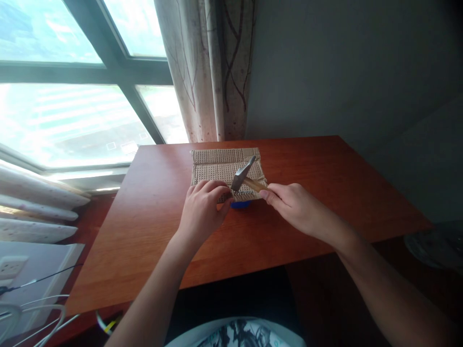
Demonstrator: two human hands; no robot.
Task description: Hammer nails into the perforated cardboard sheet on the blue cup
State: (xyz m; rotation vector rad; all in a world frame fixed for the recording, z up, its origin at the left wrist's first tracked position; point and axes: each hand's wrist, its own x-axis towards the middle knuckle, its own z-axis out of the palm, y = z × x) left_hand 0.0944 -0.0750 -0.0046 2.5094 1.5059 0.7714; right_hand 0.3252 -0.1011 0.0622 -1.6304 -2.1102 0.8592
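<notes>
A hammer (243, 174) with a metal head and a wooden handle is in my right hand (291, 200), whose fingers wrap the handle's end. Its head is low over the near edge of a beige woven mat (226, 169) with a grid of small holes. My left hand (206, 205) is at the mat's near left part, thumb and forefinger drawn together close to the hammer head. What lies between those fingertips is too small and hidden to make out. A blue object (240, 205) shows under the mat's near edge, mostly covered.
The mat lies on a reddish-brown wooden table (144, 231). Behind the table are a curtain (206, 72) and a grey wall (325, 72), with a window (72, 120) at left. White cables (39, 313) and a wall socket (12, 267) are at lower left.
</notes>
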